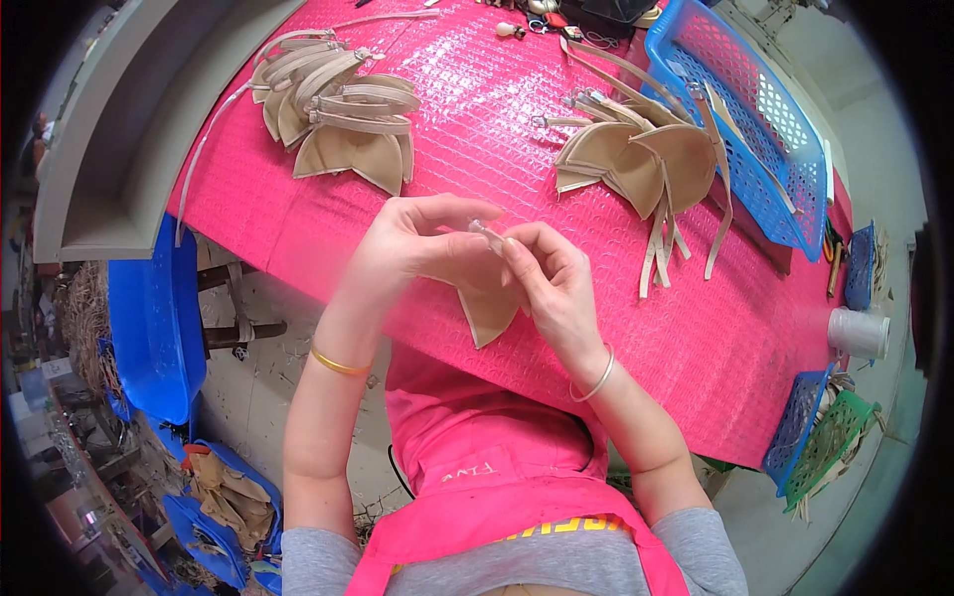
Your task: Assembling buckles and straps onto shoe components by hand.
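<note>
Just above the near edge of the table, my left hand (422, 238) and my right hand (558, 283) meet at a thin beige strap (494, 239) with a small, clear-looking buckle end. The left thumb and fingers are closed around it, and the right thumb and forefinger pinch the strap beside the buckle. A beige leather-like shoe piece (487, 310) with a pointed edge hangs below my hands, its upper part hidden behind the fingers.
Two piles of similar beige strapped pieces lie on the pink-covered table (477, 129), one at left (343, 119), one at right (646, 159). A blue basket (755, 124) stands far right, with a white spool (859, 333) nearer. A grey shelf (129, 129) borders the left.
</note>
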Demonstrator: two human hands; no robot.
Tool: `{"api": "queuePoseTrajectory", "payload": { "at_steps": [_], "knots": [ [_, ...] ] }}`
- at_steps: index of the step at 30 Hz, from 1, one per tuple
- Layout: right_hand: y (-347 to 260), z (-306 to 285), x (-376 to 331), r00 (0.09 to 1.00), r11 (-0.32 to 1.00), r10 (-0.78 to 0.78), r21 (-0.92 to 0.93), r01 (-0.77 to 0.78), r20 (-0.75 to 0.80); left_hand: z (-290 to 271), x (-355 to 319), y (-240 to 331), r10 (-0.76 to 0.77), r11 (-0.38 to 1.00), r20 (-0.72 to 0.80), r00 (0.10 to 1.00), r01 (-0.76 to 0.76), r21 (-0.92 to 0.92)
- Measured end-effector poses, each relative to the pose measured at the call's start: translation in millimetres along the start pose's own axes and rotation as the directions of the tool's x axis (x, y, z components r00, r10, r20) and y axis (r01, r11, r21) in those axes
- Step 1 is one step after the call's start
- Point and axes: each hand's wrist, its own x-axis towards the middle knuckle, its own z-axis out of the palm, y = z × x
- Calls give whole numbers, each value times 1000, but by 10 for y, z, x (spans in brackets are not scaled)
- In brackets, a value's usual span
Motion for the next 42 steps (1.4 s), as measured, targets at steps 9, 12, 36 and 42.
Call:
{"api": "queuePoseTrajectory", "payload": {
  "at_steps": [9, 12, 36, 42],
  "knots": [
    [-15, 85, -10, 995, 968, 77, 235, -90, 64, 68, 16, -34, -26, 995, -16, 1000, 24, -95],
    [78, -104, -134, 989, 987, 98, 114, -111, 113, 64, 28, 4, 35, 997, -26, 999, -33, 73],
    [-451, -632, -120, 929, 762, -345, -538, 360, 134, 920, -88, -434, -84, 859, 36, 996, 91, -504],
    [-252, -787, -437, 599, 232, -680, -651, 723, 423, 991, -56, -547, 48, 885, 4, 999, -41, -464]
  ]
}}
